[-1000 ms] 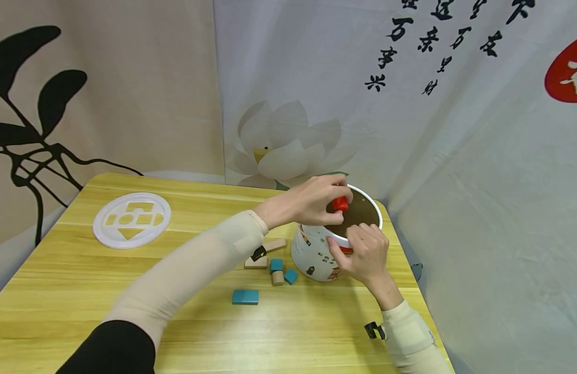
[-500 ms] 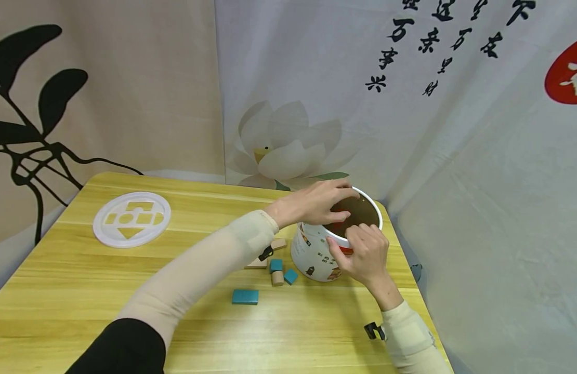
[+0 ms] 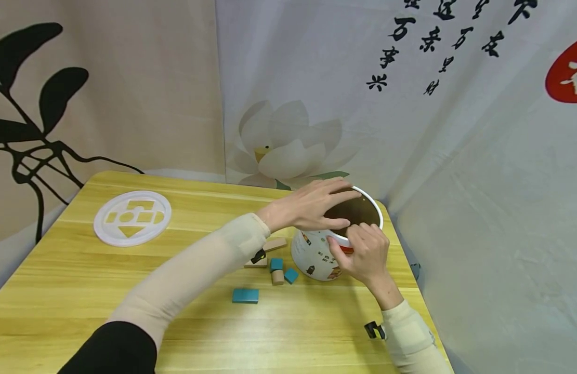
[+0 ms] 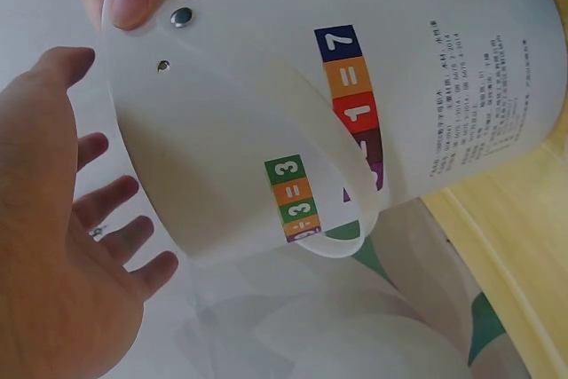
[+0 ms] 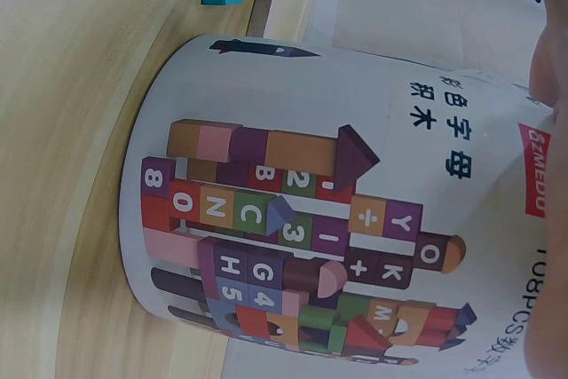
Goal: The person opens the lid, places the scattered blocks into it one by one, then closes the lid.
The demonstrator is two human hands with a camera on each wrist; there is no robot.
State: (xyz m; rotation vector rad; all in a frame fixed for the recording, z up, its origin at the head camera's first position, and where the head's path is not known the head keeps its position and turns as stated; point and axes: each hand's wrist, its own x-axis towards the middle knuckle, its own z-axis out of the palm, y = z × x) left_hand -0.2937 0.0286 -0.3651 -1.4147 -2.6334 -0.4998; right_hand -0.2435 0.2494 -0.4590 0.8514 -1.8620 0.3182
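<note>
A white printed bucket point(image 3: 312, 255), which holds building blocks according to the pictures on its side, stands at the table's right. My right hand point(image 3: 363, 253) grips its near rim, fingers over the edge and thumb outside. Over the opening my left hand point(image 3: 312, 206) is spread, fingers straight, with nothing in it. In the left wrist view that hand point(image 4: 62, 219) lies beside the mouth of the bucket point(image 4: 222, 130). Block pictures cover the bucket side point(image 5: 355, 95) in the right wrist view. The bottom inside the bucket is hidden.
Left of the bucket lie two small teal blocks point(image 3: 291, 276), a wooden cylinder point(image 3: 278, 278), a pale wooden plank point(image 3: 275, 244) and a flat teal block point(image 3: 245, 296). A white round lid with shaped cutouts point(image 3: 101, 228) rests at the table's far left. Cloth hangs behind.
My left hand held a red block over the bucket, then let it drop inside. Its fingers have straightened and it has drawn back slightly left. The right hand stays on the rim.
</note>
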